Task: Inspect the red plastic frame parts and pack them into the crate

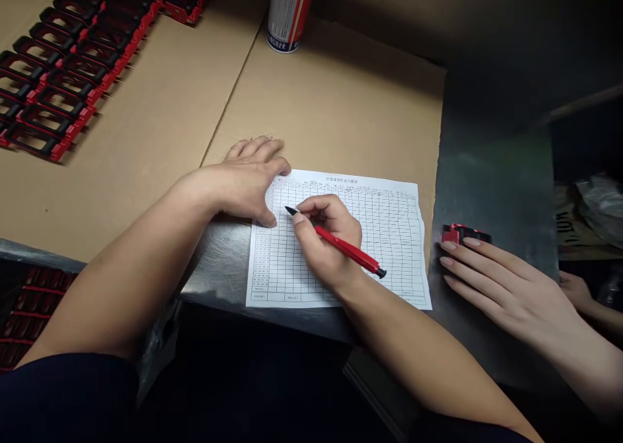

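A printed form [389, 235] with a grid of rows and columns lies at the front edge of the table, partly over cardboard. My right hand [335, 235] is closed around a red pen [348, 250] with a black tip, which points at the left columns of the sheet. Whether the tip touches the paper I cannot tell. With fingers spread, my left hand [250, 180] rests flat across the form's upper left corner and the cardboard. Some handwriting shows along the form's top lines.
Cardboard sheets [341, 106] cover the metal table [496, 151]. Rows of red-and-black plastic parts [73, 73] stand at the far left. A spray can [287, 15] stands at the back. At right, another person's hand [506, 287] touches a red-and-black part [467, 233].
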`<action>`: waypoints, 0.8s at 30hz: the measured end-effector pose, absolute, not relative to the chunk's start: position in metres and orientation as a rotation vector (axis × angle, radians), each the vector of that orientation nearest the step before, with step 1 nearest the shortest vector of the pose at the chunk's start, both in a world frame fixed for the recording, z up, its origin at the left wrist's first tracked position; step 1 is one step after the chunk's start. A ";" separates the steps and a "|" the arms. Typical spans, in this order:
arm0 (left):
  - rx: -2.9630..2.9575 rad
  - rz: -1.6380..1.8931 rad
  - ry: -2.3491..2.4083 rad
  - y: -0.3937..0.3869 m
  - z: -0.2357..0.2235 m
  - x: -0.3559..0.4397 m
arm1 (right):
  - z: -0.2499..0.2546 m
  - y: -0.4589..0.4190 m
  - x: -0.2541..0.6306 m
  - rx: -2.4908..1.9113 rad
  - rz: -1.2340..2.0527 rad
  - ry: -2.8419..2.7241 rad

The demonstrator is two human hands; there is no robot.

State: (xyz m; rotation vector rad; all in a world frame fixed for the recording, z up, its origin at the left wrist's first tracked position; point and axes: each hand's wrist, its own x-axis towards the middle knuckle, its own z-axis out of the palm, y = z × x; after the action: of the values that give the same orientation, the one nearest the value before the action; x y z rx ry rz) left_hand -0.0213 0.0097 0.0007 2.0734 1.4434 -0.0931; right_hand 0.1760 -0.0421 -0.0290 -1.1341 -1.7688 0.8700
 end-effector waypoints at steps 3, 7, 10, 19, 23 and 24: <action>2.081 -0.073 1.447 0.009 0.000 -0.021 | -0.027 -0.045 0.176 -1.037 0.764 -1.910; 2.098 -0.076 1.456 0.008 0.000 -0.020 | -0.025 -0.048 0.174 -0.897 0.629 -2.009; 2.113 -0.109 1.479 0.008 0.002 -0.018 | -0.024 -0.049 0.173 -0.843 0.564 -2.035; 2.119 -0.103 1.491 0.006 0.003 -0.017 | -0.026 -0.051 0.172 -0.777 0.539 -2.093; 2.124 -0.096 1.492 0.006 0.002 -0.018 | -0.026 -0.051 0.173 -0.795 0.524 -2.142; 2.127 -0.097 1.492 0.006 0.001 -0.018 | -0.025 -0.052 0.172 -0.799 0.511 -2.160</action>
State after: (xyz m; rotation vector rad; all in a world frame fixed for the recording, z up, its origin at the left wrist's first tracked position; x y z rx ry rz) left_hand -0.0176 0.0061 0.0012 2.1273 1.4921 -0.0971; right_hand 0.1724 -0.0518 -0.0254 -0.7993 -2.1602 0.5105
